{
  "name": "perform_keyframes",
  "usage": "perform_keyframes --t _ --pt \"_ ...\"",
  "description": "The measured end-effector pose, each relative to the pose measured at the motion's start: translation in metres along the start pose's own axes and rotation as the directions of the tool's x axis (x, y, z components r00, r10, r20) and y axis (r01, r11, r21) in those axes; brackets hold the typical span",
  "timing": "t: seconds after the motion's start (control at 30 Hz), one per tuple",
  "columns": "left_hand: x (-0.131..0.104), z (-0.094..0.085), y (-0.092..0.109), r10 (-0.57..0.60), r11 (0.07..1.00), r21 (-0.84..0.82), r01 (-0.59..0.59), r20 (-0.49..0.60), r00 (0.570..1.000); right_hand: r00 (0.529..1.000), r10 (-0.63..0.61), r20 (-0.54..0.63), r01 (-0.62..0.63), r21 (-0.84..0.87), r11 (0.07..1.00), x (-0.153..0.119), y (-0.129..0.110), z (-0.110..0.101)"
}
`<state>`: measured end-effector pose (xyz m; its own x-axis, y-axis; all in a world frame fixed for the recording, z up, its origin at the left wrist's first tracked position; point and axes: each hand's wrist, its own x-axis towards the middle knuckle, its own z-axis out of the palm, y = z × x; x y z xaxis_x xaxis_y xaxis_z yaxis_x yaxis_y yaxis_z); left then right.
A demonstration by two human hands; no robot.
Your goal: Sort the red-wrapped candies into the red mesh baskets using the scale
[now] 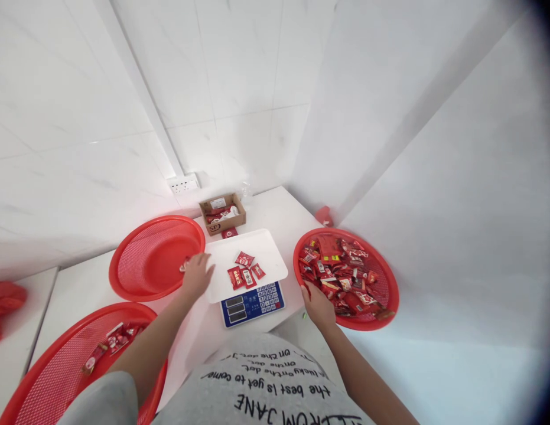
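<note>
My right hand (319, 306) grips the near-left rim of a round red plastic basket (392, 283) heaped with small red packets (345, 274). My left hand (196, 276) is at the right rim of another red basket (137, 260), thumb and forefinger apart. A small red-and-white packet (185, 264) shows at that hand's left edge, inside the basket; whether the hidden fingers touch it is unclear. Between my hands, a white tray (270, 251) tops a scale with a blue keypad panel (252, 304). Several red packets (246, 271) lie on the tray.
A small cardboard box (225, 224) with red packets stands behind the scale, a red packet (229, 233) beside it. At lower left is a larger red basket (44, 378) with some packets. A socket strip (185, 184) is on the wall. A red bag (6, 301) lies far left.
</note>
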<state>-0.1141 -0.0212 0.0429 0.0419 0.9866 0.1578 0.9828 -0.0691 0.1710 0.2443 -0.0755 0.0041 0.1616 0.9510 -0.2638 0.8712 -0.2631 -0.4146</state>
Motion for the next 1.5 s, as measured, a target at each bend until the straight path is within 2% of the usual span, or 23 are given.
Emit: perform_keyframes --t 0.07,0.1,0.2,0.33,0.47,0.53,0.63,0.73,0.8,0.83,0.87,0.93,0.97,1.03,1.1,1.17,1.27,1.4,1.5 --pt "-0.006 0.014 0.025 0.102 0.994 -0.06 -0.095 0.128 0.986 1.0 0.001 0.002 -0.001 -0.002 1.0 0.0 0.0 0.0" --pt "-0.008 0.02 0.037 0.105 0.993 -0.073 -0.094 0.167 0.98 1.0 0.0 0.002 0.0 0.0 1.0 0.0 0.0 0.0" --pt "-0.011 0.03 0.061 0.052 0.995 -0.101 -0.027 0.253 0.966 1.0 -0.003 0.0 0.003 0.012 1.0 0.0 0.0 0.0" --pt "-0.009 0.028 0.067 -0.054 0.97 -0.208 0.126 0.322 0.945 1.0 0.004 -0.013 -0.004 0.02 1.0 -0.001 0.0 0.0" --pt "-0.008 0.019 0.053 -0.133 0.937 -0.257 0.236 0.362 0.923 1.0 0.008 -0.006 -0.007 0.021 1.0 -0.001 0.0 0.0" --pt "-0.007 0.011 0.038 -0.202 0.91 -0.284 0.301 0.329 0.922 1.0 0.005 -0.004 -0.004 0.023 1.0 0.0 0.001 0.0" --pt "-0.001 -0.002 0.008 -0.35 0.859 -0.319 0.4 0.204 0.914 1.0 0.002 -0.002 -0.002 0.013 1.0 0.0 0.001 0.0" --pt "0.004 -0.013 -0.016 -0.415 0.888 -0.214 0.406 0.005 0.91 1.0 -0.004 -0.004 0.004 -0.005 1.0 0.0 0.0 0.0" --pt "0.004 -0.015 -0.018 -0.352 0.933 -0.121 0.339 -0.103 0.93 1.0 -0.007 -0.007 0.007 -0.004 1.0 -0.001 0.0 0.0" --pt "0.003 -0.013 -0.014 -0.294 0.954 -0.089 0.285 -0.119 0.948 1.0 -0.007 -0.008 0.007 -0.001 1.0 -0.001 -0.001 -0.001" --pt "0.001 -0.009 -0.007 -0.219 0.975 -0.072 0.212 -0.1 0.971 1.0 -0.006 -0.009 0.006 0.002 1.0 -0.001 -0.001 -0.001" --pt "-0.004 0.002 0.015 -0.01 0.996 -0.083 0.011 0.007 1.0 1.0 -0.001 -0.006 0.001 0.009 1.0 -0.001 -0.001 -0.001" --pt "-0.007 0.009 0.027 0.13 0.986 -0.115 -0.12 0.082 0.988 1.0 0.002 -0.004 -0.002 0.01 1.0 -0.001 -0.001 -0.001" --pt "-0.011 0.023 0.05 0.373 0.921 -0.197 -0.337 0.193 0.908 1.0 0.007 -0.001 -0.007 0.013 1.0 0.0 -0.001 -0.001" --pt "-0.012 0.034 0.067 0.485 0.87 -0.244 -0.429 0.262 0.835 1.0 0.01 0.002 -0.01 0.016 1.0 0.0 -0.001 -0.001" --pt "-0.011 0.039 0.077 0.508 0.859 -0.253 -0.446 0.302 0.807 1.0 0.013 0.004 -0.013 0.02 1.0 -0.001 -0.001 -0.002" --pt "-0.007 0.038 0.083 0.487 0.87 -0.255 -0.422 0.308 0.818 1.0 0.008 -0.004 -0.008 0.025 1.0 -0.001 -0.002 -0.002" --pt "-0.002 0.027 0.076 0.386 0.915 -0.227 -0.332 0.262 0.884 1.0 0.015 0.003 -0.015 0.034 0.999 -0.001 -0.002 -0.003" --pt "0.009 0.01 0.053 0.19 0.973 -0.165 -0.162 0.168 0.967 1.0 0.004 0.003 -0.004 0.034 0.999 -0.001 -0.001 -0.003"
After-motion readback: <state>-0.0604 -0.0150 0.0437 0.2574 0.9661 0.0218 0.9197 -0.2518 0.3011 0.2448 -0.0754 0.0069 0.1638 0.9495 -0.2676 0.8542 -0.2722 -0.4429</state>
